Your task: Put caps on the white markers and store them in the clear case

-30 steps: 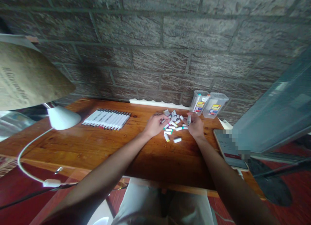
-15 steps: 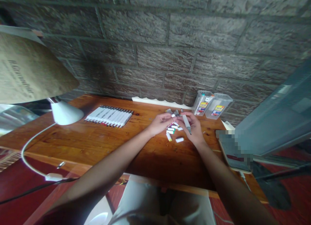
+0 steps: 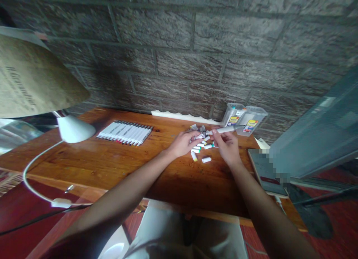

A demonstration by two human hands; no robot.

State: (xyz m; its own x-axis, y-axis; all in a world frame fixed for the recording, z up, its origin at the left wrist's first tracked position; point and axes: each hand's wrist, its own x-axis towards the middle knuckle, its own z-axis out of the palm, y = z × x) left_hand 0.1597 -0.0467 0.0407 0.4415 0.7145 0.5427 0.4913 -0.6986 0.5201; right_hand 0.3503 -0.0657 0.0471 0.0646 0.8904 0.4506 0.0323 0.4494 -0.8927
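Note:
My right hand (image 3: 228, 146) pinches a white marker (image 3: 223, 130) between thumb and fingers. The marker lies almost level, its grey end out to the right and its other end towards my left hand. My left hand (image 3: 184, 143) is closed around a small white marker cap (image 3: 199, 136), partly hidden by the fingers. Under and between both hands lies a loose pile of white caps with coloured ends. One cap (image 3: 206, 160) sits apart at the near side, and a yellow-ended cap (image 3: 194, 156) lies to its left.
A row of white markers (image 3: 125, 133) lies side by side on the wooden desk (image 3: 167, 177). Two clear plastic cases (image 3: 251, 121) stand at the back right against the brick wall. A lamp (image 3: 75, 128) stands on the left, and a tablet-like device (image 3: 268, 173) lies at the right edge.
The marker in my right hand has swung from pointing towards me to lying sideways, its grey end now to the right. My right hand has moved slightly right, away from my left.

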